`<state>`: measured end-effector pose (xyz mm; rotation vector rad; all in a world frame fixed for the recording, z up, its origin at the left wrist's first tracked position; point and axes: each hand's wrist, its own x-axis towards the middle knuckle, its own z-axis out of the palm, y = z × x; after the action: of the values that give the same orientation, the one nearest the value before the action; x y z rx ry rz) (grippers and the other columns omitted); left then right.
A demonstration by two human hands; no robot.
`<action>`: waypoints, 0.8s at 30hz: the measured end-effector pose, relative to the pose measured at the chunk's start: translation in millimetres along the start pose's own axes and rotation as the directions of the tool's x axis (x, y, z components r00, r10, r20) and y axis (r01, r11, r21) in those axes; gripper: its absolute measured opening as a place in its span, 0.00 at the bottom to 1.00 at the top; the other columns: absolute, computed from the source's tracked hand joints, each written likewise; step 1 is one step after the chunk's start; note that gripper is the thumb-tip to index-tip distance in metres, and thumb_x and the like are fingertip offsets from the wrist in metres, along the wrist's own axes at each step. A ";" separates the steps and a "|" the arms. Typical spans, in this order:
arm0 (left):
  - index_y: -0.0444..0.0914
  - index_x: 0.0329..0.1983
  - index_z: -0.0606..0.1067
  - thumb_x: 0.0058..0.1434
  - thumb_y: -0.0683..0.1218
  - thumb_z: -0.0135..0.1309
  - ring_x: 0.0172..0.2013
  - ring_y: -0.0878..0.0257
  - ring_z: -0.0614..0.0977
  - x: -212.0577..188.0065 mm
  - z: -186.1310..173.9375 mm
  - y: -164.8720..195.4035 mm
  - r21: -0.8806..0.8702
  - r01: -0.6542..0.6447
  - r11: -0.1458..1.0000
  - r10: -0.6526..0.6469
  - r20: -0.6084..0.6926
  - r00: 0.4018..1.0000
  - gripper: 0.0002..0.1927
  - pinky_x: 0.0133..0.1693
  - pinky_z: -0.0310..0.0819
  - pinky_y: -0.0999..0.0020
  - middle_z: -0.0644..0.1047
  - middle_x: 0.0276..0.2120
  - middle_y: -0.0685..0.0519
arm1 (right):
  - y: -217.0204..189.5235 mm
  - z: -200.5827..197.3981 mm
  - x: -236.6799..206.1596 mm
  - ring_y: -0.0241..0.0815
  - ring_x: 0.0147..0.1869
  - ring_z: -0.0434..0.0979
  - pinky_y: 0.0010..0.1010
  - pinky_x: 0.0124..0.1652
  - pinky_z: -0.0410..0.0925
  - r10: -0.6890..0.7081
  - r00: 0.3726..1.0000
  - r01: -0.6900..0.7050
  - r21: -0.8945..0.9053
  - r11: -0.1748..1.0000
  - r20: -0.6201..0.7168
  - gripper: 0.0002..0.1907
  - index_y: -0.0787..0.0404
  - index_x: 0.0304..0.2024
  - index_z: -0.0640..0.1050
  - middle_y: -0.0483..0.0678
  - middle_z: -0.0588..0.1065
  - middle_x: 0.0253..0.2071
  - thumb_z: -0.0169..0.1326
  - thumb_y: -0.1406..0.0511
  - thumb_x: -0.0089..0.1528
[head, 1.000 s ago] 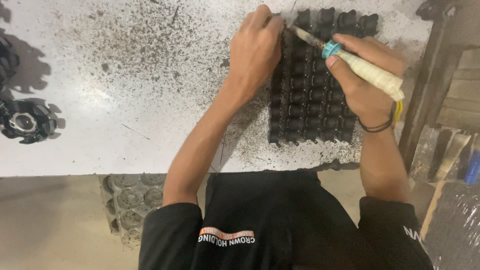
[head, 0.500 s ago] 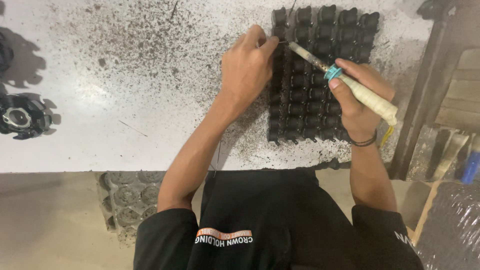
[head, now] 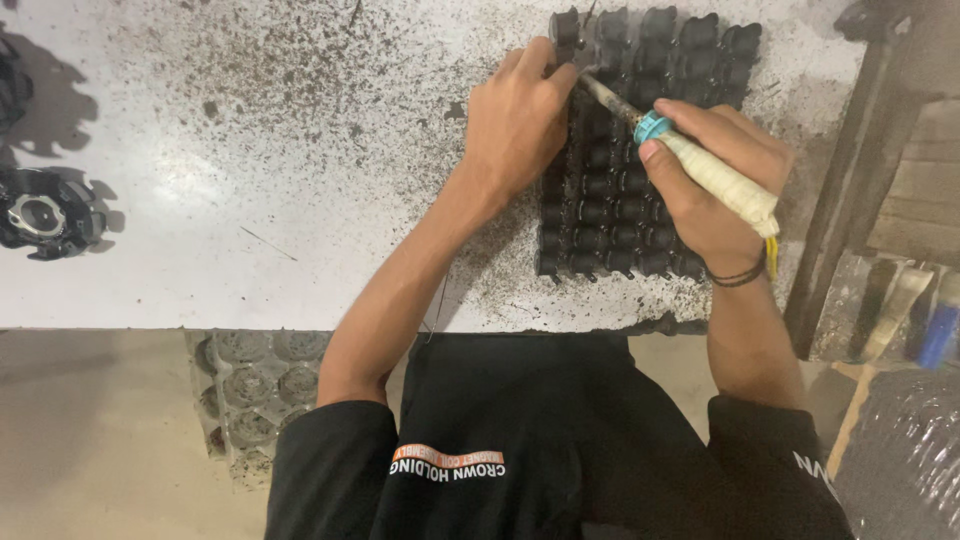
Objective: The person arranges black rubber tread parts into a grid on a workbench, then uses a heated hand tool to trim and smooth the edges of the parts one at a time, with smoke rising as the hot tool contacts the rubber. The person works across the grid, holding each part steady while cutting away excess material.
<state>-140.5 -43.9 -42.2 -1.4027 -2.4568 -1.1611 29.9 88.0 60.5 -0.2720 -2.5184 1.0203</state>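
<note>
Even, medium light falls on the speckled white worktop (head: 250, 150); soft short shadows, corners dim, focus mostly sharp.
</note>
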 end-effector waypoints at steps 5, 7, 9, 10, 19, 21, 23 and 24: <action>0.34 0.40 0.79 0.58 0.34 0.58 0.39 0.54 0.81 3.2 -16.5 0.4 -0.047 0.020 0.999 -0.024 -0.084 0.996 0.08 0.37 0.81 0.58 0.75 0.39 0.49 | 7.9 -7.1 -9.6 0.40 0.44 0.80 0.24 0.44 0.71 0.061 0.994 -0.054 0.076 0.996 -0.091 0.12 0.72 0.56 0.81 0.55 0.81 0.44 0.64 0.71 0.72; 0.33 0.43 0.80 0.61 0.35 0.59 0.36 0.55 0.81 -6.3 -29.8 -1.6 -0.122 0.063 0.990 -0.082 -0.160 0.984 0.07 0.36 0.80 0.58 0.75 0.37 0.49 | 9.5 -8.4 -22.4 0.40 0.45 0.80 0.24 0.46 0.70 0.106 0.981 -0.088 0.115 0.990 -0.162 0.13 0.72 0.56 0.81 0.54 0.80 0.44 0.64 0.69 0.72; 0.33 0.46 0.80 0.63 0.34 0.56 0.31 0.58 0.81 -15.8 -38.0 -1.2 -0.180 0.133 0.975 -0.143 -0.049 0.988 0.09 0.27 0.78 0.63 0.75 0.39 0.47 | 10.6 -2.5 -36.9 0.41 0.46 0.80 0.25 0.48 0.70 0.132 0.970 -0.104 0.143 0.984 -0.202 0.14 0.72 0.55 0.80 0.54 0.80 0.44 0.63 0.67 0.72; 0.33 0.48 0.81 0.64 0.33 0.54 0.28 0.60 0.81 -19.7 -39.0 0.5 -0.205 0.169 0.964 -0.171 0.009 0.985 0.11 0.23 0.77 0.66 0.75 0.40 0.47 | 11.8 -0.1 -42.8 0.41 0.46 0.80 0.25 0.48 0.70 0.140 0.967 -0.108 0.154 0.982 -0.214 0.15 0.72 0.55 0.80 0.55 0.80 0.45 0.63 0.66 0.71; 0.37 0.46 0.82 0.60 0.37 0.58 0.35 0.59 0.82 -27.4 -21.2 8.2 -0.048 0.020 0.999 -0.019 0.025 1.000 0.11 0.28 0.78 0.64 0.74 0.37 0.53 | 14.2 8.3 -50.3 0.39 0.39 0.77 0.25 0.42 0.68 0.149 0.978 -0.132 0.118 0.984 -0.146 0.16 0.71 0.54 0.81 0.53 0.80 0.38 0.65 0.64 0.70; 0.37 0.44 0.82 0.56 0.37 0.58 0.37 0.57 0.81 -25.7 -18.5 8.9 -0.014 0.009 1.000 -0.009 0.025 1.000 0.12 0.28 0.78 0.63 0.74 0.37 0.52 | 9.6 8.8 -44.1 0.40 0.40 0.78 0.25 0.42 0.68 0.130 0.982 -0.117 0.103 0.988 -0.133 0.16 0.71 0.55 0.81 0.54 0.80 0.39 0.65 0.65 0.70; 0.37 0.43 0.82 0.56 0.37 0.59 0.38 0.56 0.81 -25.4 -16.8 10.5 0.006 0.013 1.000 -0.014 0.037 0.999 0.11 0.28 0.79 0.62 0.73 0.38 0.51 | 2.9 8.1 -39.0 0.40 0.41 0.79 0.25 0.43 0.69 0.114 0.988 -0.104 0.095 0.990 -0.106 0.16 0.71 0.56 0.80 0.55 0.80 0.40 0.65 0.67 0.70; 0.37 0.42 0.81 0.57 0.38 0.59 0.39 0.56 0.81 -25.1 -16.2 11.1 0.007 0.010 1.000 -0.011 0.046 0.999 0.10 0.28 0.79 0.62 0.73 0.38 0.50 | -0.7 7.4 -36.6 0.41 0.42 0.80 0.25 0.43 0.70 0.102 0.990 -0.093 0.090 0.992 -0.097 0.15 0.72 0.55 0.80 0.56 0.80 0.41 0.65 0.68 0.70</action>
<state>-122.1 -68.8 -34.8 -1.4323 -2.4991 -1.1345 59.5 71.0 45.3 -0.4150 -2.3841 1.1199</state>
